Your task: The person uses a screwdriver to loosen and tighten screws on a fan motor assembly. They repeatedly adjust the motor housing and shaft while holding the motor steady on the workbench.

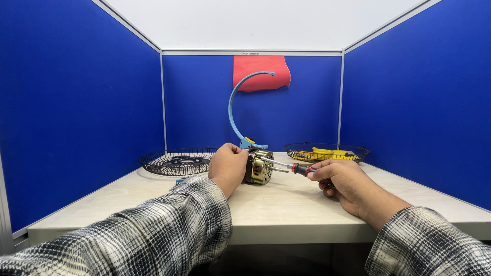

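A small brass-coloured fan motor [260, 167] stands on the pale table [286, 209], joined to a curved light-blue arm [232, 105] that arcs up behind it. My left hand [227, 166] grips the motor's left side. My right hand [340, 180] holds a screwdriver [291, 166] with a red and black handle, its metal shaft pointing left at the motor's upper face.
A black wire fan guard [176, 161] lies at the back left. Another wire guard [327, 152] at the back right holds yellow fan blades [322, 152]. Blue partition walls enclose the table on three sides, and a red cloth [262, 71] hangs on the back wall.
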